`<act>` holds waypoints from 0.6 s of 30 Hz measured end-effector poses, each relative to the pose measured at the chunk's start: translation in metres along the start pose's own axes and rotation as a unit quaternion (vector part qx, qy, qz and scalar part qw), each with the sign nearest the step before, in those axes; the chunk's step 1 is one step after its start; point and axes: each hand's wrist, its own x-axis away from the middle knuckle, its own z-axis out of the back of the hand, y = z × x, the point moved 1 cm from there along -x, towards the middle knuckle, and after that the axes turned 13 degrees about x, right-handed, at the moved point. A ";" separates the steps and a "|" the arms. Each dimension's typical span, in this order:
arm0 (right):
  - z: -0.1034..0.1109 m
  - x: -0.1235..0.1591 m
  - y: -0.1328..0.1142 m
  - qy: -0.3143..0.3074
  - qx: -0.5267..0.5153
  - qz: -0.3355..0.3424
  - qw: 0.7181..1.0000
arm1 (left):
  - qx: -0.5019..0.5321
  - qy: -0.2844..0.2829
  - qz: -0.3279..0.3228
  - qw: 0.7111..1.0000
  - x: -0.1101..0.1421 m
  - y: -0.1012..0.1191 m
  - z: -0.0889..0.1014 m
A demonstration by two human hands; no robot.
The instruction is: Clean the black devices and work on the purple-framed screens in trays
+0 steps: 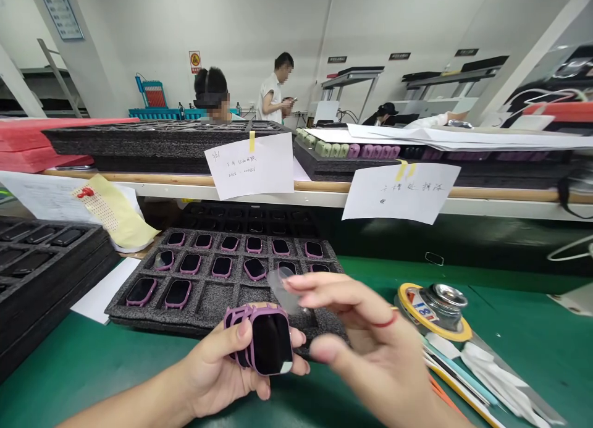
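Observation:
My left hand [227, 360] is closed around a small stack of purple-framed smartwatches [272, 341] with black screens. The front one faces me and carries a small pale tab at its lower corner. Just above it, my right hand [370, 335] has a clear film [285, 289] at its index and middle fingertips, with the thumb held apart. Behind both hands lies a black foam tray [152, 317] whose pockets hold several more purple watches [178, 293]. Some front-row pockets hold no watch, and my right hand hides part of that row.
To the right are a tape roll [433, 310], pens and crumpled white scraps [498, 378]. Another foam tray [55, 280] stands at left. A shelf edge [319, 193] with taped paper notes crosses behind. Several people are in the background, one standing person [273, 97] among them.

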 end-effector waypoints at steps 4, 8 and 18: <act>-0.011 0.001 0.001 -0.106 0.067 0.054 0.991 | -0.018 0.017 0.034 0.999 0.002 0.003 -0.004; -0.015 0.003 0.001 -0.119 0.086 0.064 0.987 | -0.022 0.004 0.055 0.998 0.001 0.004 -0.004; 0.010 0.014 -0.004 -0.021 0.142 0.136 0.980 | 0.030 -0.074 0.005 0.997 -0.001 -0.001 0.003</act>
